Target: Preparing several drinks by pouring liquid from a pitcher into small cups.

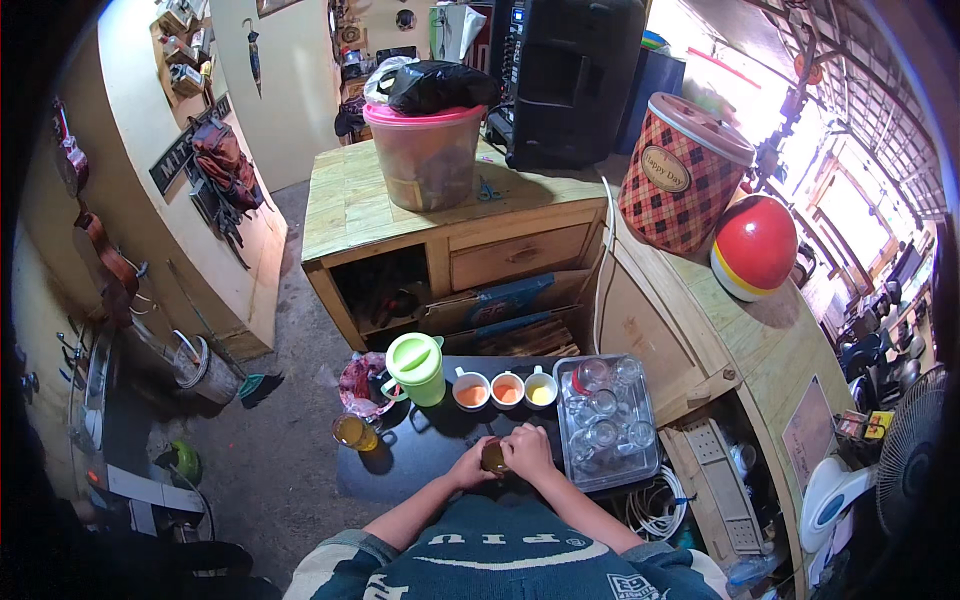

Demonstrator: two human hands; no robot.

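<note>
At the near edge of the dark table, my left hand is closed around the side of a glass jar with dark contents. My right hand is at the jar's rim from the other side; whether its fingers grip it is hard to see. A glass with amber liquid stands at the table's left edge. Beyond my hands are a green lidded pitcher and white cups holding orange and yellow contents. A clear plastic tray on the right holds several upside-down glass mugs.
Behind the table, a wooden counter bears a pink-lidded bucket, scissors and a black loudspeaker. A plaid container and a red, white and yellow ball-shaped object stand on the right counter. A fan is at far right.
</note>
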